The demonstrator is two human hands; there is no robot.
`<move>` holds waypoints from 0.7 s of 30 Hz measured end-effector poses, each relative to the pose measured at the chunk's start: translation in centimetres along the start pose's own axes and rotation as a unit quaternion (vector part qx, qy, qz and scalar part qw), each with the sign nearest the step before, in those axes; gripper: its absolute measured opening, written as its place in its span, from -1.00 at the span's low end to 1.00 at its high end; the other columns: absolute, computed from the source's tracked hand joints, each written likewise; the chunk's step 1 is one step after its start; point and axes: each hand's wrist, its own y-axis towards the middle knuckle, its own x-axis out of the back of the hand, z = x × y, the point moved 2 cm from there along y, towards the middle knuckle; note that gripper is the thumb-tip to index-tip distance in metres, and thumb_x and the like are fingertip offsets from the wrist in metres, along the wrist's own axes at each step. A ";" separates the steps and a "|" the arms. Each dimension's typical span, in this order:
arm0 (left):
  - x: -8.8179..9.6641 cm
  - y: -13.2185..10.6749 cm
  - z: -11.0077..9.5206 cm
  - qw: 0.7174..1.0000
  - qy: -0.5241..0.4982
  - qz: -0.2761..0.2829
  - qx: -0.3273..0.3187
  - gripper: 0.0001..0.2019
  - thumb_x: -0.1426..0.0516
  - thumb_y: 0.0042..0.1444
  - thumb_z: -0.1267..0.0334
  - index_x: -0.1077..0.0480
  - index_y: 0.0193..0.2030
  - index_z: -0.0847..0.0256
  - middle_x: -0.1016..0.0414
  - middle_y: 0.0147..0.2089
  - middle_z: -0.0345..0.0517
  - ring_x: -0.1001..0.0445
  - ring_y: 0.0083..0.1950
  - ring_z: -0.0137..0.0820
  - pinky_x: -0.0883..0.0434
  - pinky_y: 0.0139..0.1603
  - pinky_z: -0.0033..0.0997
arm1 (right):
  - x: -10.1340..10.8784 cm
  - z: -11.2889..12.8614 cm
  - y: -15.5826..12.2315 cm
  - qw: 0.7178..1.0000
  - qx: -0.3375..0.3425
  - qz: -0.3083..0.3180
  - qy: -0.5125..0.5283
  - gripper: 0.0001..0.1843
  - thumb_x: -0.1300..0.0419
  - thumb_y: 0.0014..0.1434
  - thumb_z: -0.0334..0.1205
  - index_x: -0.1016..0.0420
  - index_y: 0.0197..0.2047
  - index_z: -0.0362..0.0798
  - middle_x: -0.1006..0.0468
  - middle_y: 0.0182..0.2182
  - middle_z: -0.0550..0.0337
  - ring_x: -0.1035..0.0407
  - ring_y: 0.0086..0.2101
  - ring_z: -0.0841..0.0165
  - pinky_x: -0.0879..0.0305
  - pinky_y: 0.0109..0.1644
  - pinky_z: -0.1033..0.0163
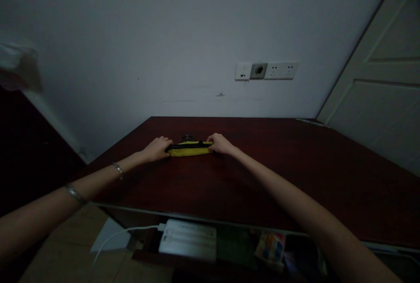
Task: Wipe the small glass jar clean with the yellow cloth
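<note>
A flat yellow pouch (189,149) with a black zip along its top lies on the dark red-brown table (269,173), towards the far side. My left hand (157,148) is closed on the pouch's left end. My right hand (220,144) is closed on its right end. Both arms are stretched forward across the table. Two bracelets sit on my left forearm (76,194). Just behind the pouch lies a small dark metal object (187,137) that I cannot make out.
A white wall rises behind the table, with a row of sockets (266,71). A white door (380,86) stands at the right. Below the table's front edge a white device (188,239) with a cable and a colourful packet (271,248) rest on a lower shelf.
</note>
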 end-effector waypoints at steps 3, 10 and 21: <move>-0.3 0.8 -0.2 0.999 0.026 -0.019 0.006 -0.71 -0.12 -0.05 0.21 -0.36 -0.14 0.18 -0.38 -0.12 0.05 -0.31 -0.05 -0.12 -0.26 -0.07 -0.21 | -0.1 -0.3 1.1 0.999 -0.024 -0.028 -0.019 -0.69 -0.17 -0.05 -0.34 -0.52 -0.18 -0.03 -0.45 -0.16 0.07 -0.34 -0.16 0.25 -0.24 -0.14 0.30; 0.2 1.6 -0.5 0.989 0.095 -0.088 0.075 -0.67 -0.12 -0.03 0.16 -0.29 -0.12 0.25 -0.27 -0.01 0.20 -0.19 0.08 0.00 -0.20 0.01 -0.13 | -1.2 -0.1 2.3 0.995 -0.056 -0.075 -0.040 -0.68 -0.12 0.07 -0.25 -0.43 -0.06 0.03 -0.28 -0.03 0.00 -0.16 -0.02 0.14 -0.22 -0.06 0.17; -3.2 4.4 1.3 0.935 -0.279 -0.130 0.174 -0.50 -0.18 -0.19 0.33 -0.19 -0.03 0.24 -0.41 -0.09 0.10 -0.41 -0.08 -0.18 -0.33 -0.12 -0.29 | -4.6 0.0 5.6 0.955 -0.063 -0.167 0.236 -0.57 -0.14 -0.05 -0.48 -0.46 -0.07 -0.01 -0.37 -0.05 0.05 -0.27 -0.05 0.25 -0.16 0.07 0.17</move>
